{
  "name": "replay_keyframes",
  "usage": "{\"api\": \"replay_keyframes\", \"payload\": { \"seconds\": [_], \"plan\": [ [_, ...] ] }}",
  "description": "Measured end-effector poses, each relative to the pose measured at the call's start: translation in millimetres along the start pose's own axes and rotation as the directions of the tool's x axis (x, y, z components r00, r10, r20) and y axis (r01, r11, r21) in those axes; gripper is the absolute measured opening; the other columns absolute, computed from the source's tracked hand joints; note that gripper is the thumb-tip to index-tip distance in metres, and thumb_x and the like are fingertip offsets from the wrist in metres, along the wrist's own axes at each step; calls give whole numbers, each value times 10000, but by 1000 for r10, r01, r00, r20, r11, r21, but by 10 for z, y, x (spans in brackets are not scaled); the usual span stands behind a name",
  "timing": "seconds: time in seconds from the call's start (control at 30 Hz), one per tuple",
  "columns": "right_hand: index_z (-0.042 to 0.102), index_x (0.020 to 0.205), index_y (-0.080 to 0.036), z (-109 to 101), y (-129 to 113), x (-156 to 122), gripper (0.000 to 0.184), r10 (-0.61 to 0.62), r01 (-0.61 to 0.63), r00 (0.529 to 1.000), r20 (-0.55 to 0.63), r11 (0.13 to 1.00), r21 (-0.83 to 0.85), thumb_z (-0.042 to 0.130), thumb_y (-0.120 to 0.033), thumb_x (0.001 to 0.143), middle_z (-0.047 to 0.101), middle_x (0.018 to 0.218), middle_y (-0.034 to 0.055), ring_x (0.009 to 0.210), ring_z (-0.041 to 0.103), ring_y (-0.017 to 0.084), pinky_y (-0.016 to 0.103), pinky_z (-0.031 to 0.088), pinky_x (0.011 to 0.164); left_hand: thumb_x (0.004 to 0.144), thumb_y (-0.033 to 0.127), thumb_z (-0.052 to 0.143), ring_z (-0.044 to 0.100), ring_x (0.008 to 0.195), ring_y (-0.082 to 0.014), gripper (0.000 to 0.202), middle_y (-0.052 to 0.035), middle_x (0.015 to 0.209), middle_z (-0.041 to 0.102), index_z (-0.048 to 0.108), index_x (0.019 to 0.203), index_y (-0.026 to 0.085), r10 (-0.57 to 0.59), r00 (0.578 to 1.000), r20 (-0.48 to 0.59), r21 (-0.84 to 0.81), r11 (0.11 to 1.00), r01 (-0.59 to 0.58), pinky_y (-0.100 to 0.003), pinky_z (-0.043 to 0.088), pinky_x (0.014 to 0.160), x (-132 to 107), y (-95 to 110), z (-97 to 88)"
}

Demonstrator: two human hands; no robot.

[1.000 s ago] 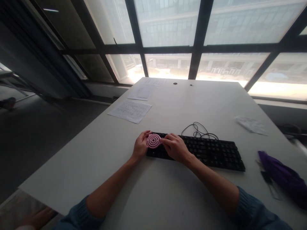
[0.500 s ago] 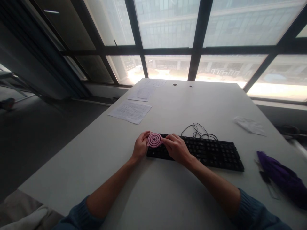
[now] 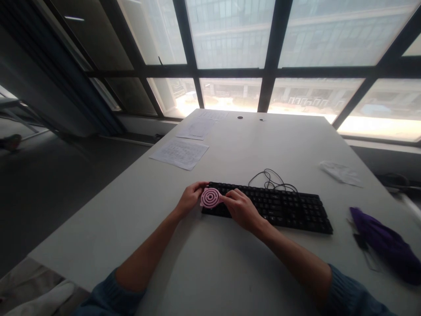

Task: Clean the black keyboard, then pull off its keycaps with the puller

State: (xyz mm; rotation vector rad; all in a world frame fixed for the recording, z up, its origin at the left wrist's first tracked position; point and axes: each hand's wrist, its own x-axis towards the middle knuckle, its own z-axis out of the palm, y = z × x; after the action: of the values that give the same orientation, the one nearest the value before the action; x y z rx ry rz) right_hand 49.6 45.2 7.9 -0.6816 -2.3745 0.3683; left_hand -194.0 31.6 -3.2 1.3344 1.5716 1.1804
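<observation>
A pink round piece with concentric rings (image 3: 209, 198) and a short tab is above the left end of a black keyboard (image 3: 279, 206). My right hand (image 3: 241, 206) is closed, pinching the tab between thumb and fingers, over the keyboard's left half. At the keyboard's back left corner, my left hand (image 3: 190, 198) has its fingers curled around the edge, just left of the pink piece. The underside of the pink piece is hidden, as are some fingertips.
Behind the keyboard lies its looped black cable (image 3: 271, 179). Printed sheets (image 3: 180, 153) lie at the left on the white table (image 3: 250, 151). To the right are a crumpled white item (image 3: 340, 173), a purple cloth item (image 3: 383, 243) and a dark-handled tool (image 3: 362, 242).
The pink piece has shifted slightly left and toward me with my right hand. My left hand has moved from the pink piece's edge to the keyboard's corner.
</observation>
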Motion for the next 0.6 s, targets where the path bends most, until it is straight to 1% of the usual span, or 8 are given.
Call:
{"api": "replay_keyframes", "payload": {
  "seconds": [0.17,0.3,0.4,0.5,0.6],
  "plan": [
    [616,1307,-264,4,36,-4,445,32,-32,999,-30,999,-5,485,-56,936,632,943,78,880,532,197,316,498,783,754,262,547,684,969,-243,346,-85,1048,748,733,1027,157,-7,999,-32,-25,1000,6,-406,543,921,9,-16,17],
    [555,1377,-246,13,-8,7,480,0,0,1000,-3,1000,28,440,-57,951,625,971,87,899,523,206,337,502,823,760,270,546,687,929,-241,354,-87,1005,754,740,1033,156,1,999,-52,-13,1000,-1,-400,544,901,14,-30,17],
    [529,1402,-231,21,-38,14,487,-23,22,1000,22,999,35,422,-60,960,625,989,93,911,514,211,350,500,847,760,275,547,690,867,-235,367,-92,981,753,736,1045,143,-31,998,-61,3,1000,31,-385,558,836,8,-21,15],
    [540,1391,-240,39,-34,10,476,-31,30,999,26,998,47,414,-62,968,630,998,91,909,507,208,343,501,839,761,285,562,689,823,-230,372,-89,950,754,730,1059,140,-60,997,-57,0,998,60,-373,562,789,-2,4,16],
    [562,1366,-249,64,-32,0,463,-20,19,1000,24,998,62,410,-60,972,628,1005,87,917,507,203,323,503,817,757,301,591,691,817,-231,367,-92,941,756,728,1053,132,-67,996,-54,-19,998,66,-373,563,786,-5,13,17]
  ]
}}
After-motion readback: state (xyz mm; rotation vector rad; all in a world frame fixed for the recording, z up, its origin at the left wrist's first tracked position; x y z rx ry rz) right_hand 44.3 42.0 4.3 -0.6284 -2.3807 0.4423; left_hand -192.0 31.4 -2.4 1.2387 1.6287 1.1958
